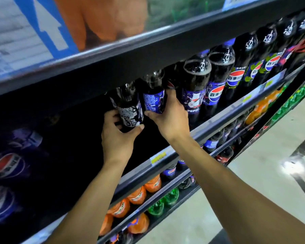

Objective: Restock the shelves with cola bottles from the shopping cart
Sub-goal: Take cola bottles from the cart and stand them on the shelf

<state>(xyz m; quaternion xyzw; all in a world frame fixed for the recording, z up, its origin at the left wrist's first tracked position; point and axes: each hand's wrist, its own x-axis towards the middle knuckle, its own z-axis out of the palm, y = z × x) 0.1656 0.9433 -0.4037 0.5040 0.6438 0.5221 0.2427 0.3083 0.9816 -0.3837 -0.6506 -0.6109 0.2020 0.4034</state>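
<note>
Two hands at the shelf [232,107]: left hand [118,136] grips left bottle [128,106], right hand [171,117] grips right bottle [153,97]; both dark cola, purple labels.

One wide-angle camera, worn on the person's head, looks forward and down at close range. It is rolled so that the cola shelf [218,118] runs from 8 o'clock to 2 o'clock. The forearms enter from 6 o'clock. At centre, the left hand [116,136] grips the left bottle [128,106] and the right hand [169,118] the right bottle [153,101]. The floor [253,173] lies at 4 o'clock.
</note>
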